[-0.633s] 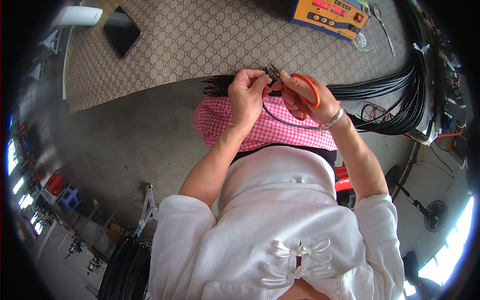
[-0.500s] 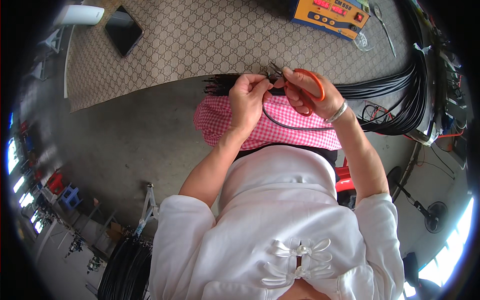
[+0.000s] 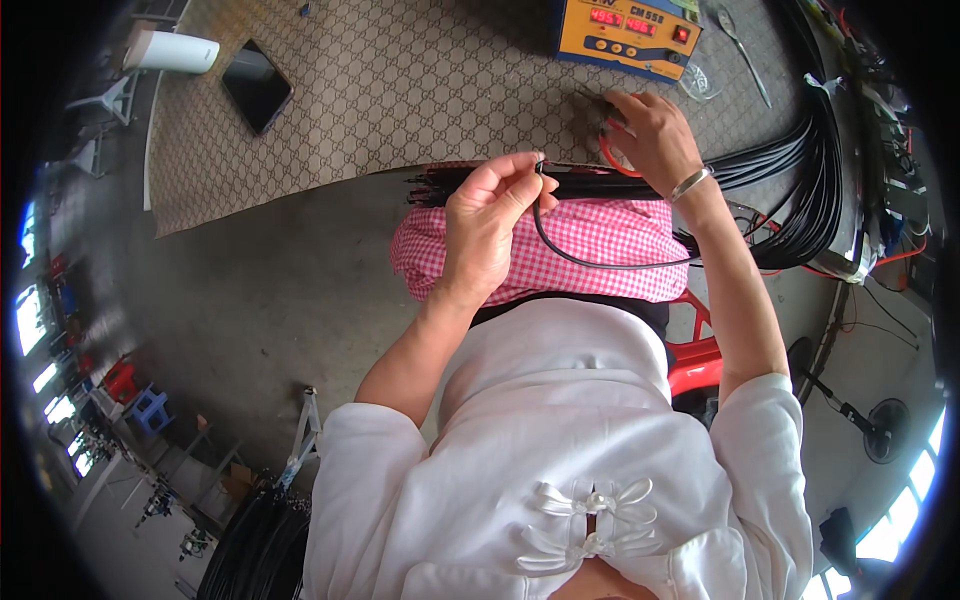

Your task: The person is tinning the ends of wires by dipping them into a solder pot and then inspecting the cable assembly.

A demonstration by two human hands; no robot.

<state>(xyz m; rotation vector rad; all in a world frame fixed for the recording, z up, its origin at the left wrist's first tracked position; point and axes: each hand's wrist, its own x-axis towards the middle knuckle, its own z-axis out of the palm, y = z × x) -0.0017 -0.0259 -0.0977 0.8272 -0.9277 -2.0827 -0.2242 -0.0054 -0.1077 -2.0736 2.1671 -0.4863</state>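
Observation:
My left hand is closed in a pinch on the end of a black cable, just in front of the table edge. From there the cable hangs in a loop over the pink checked cloth on my lap and runs off to the right. Over the tabletop, my right hand has its fingers on a pair of scissors with orange-red handles. The blades point away and to the left; the fingers partly cover the handles. A thick bundle of black cables lies behind my hands along the table's edge.
On the patterned tabletop stand an orange and blue control box and, beside it, tweezers. A phone and white cup are at the far left. A red stool is at my right side.
My right hand has moved away from my left, forward and right onto the tabletop, taking the scissors along. My left hand keeps its pinch on the cable end.

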